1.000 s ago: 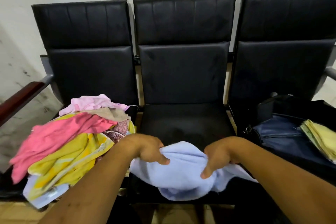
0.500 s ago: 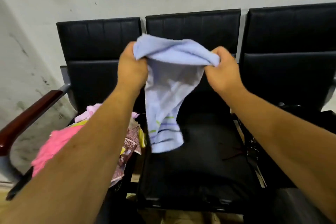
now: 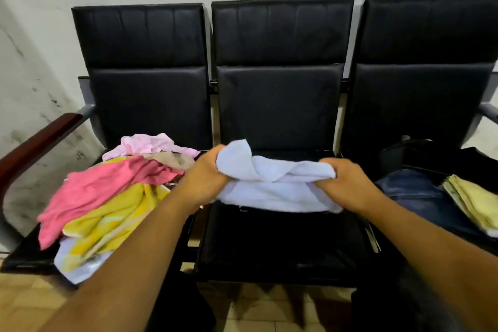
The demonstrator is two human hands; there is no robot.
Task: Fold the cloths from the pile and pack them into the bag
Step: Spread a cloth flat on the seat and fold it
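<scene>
Head view, two hands (image 3: 207,178) (image 3: 347,183) gripping one light-blue cloth (image 3: 275,186), three black seats (image 3: 280,237)

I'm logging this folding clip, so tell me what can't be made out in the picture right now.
Head view only:
- Bag: opening and contents cut off by the right edge and covered by the jeans and yellow cloth.
- Pile: lower cloths buried; count unclear.
- Light blue towel: bunched between left hand and right hand; fold state unclear.

Even, soft indoor light, no glare; wide-angle bending at the edges, slight motion blur throughout.
</scene>
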